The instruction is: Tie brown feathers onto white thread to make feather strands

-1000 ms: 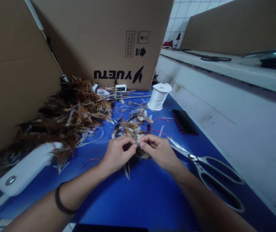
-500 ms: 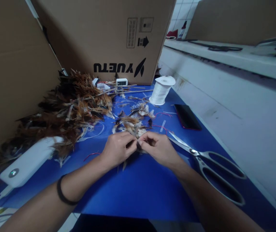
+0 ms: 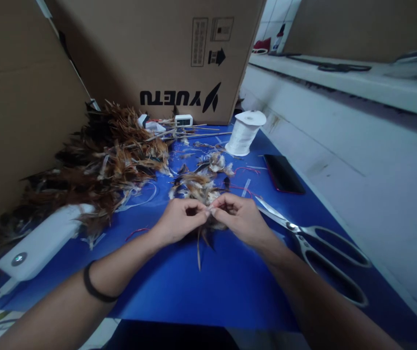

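My left hand (image 3: pixel 179 221) and my right hand (image 3: pixel 244 221) meet over the middle of the blue table, thumb and forefinger of each pinched together. Between the fingertips is a small bunch of feathers (image 3: pixel 200 245), its brown tips hanging down below the hands. The exact spot where the fingers grip is too small to make out. Just beyond the fingers lies a loose heap of brown, white and black feathers (image 3: pixel 195 184). To the right of my right hand rest large scissors (image 3: pixel 291 227), their blades pointing toward it.
A big pile of brown feathers (image 3: pixel 120 160) covers the left side, with a white corded device (image 3: pixel 44 243) in front. Behind stand a cardboard box (image 3: pixel 150 53) and a white spool (image 3: pixel 244 133). A dark phone (image 3: pixel 284 174) lies near the wall; red threads (image 3: pixel 243 188) are scattered about.
My hands stay together at the same place, with small finger movements. The feather tips below them have shifted and now hang more plainly in sight. The view has tipped slightly downward.
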The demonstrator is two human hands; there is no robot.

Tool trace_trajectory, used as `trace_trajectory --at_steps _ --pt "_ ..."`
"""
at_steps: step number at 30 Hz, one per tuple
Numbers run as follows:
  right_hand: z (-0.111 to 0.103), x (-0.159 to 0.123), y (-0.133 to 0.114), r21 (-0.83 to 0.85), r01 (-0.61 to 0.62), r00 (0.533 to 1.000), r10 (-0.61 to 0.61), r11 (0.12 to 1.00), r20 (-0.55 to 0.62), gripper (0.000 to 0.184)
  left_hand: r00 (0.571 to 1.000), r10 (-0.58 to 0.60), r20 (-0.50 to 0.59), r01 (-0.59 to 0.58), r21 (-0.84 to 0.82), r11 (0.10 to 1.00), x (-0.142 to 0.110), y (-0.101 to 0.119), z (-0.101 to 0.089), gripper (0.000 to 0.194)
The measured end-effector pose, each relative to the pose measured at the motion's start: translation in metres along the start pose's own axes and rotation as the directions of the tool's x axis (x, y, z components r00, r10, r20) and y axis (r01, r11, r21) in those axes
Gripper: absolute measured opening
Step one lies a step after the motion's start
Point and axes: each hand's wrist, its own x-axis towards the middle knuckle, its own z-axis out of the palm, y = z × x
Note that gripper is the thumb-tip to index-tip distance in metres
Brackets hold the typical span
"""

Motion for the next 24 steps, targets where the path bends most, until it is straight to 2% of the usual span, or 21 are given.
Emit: trace_trajectory --at_steps 4,9,15,20,24 --pt "-0.004 0.0 0.003 -0.027 0.018 0.999 -0.017 0.999 0.045 0.015 1.0 -0.021 0.006 0.022 -0.054 0.998 0.0 -0.001 -0.001 0.02" --pt "-0.007 -0.001 0.008 -0.168 0.104 0.994 -0.105 0.98 0.005 0.024 1.0 0.011 -0.02 -0.011 -0.01 1.0 0.001 -0.003 0.0 0.019" --pt "-0.004 -0.006 0.001 -0.441 0.278 0.948 -0.319 0.853 -0.019 0.02 0.992 0.037 -0.119 -0.025 0.104 0.994 0.001 -0.005 0.001 0.018" --pt "0.0 -0.009 -0.005 -0.451 0.43 0.894 -0.438 0.782 0.095 0.022 0.98 0.132 -0.15 -0.098 0.212 0.972 -0.002 -0.004 0.004 0.017" --pt "0.001 -0.01 -0.004 -0.441 0.461 0.88 -0.462 0.77 0.114 0.023 0.962 0.245 -0.118 -0.192 0.343 0.92 -0.004 -0.003 0.007 0.015"
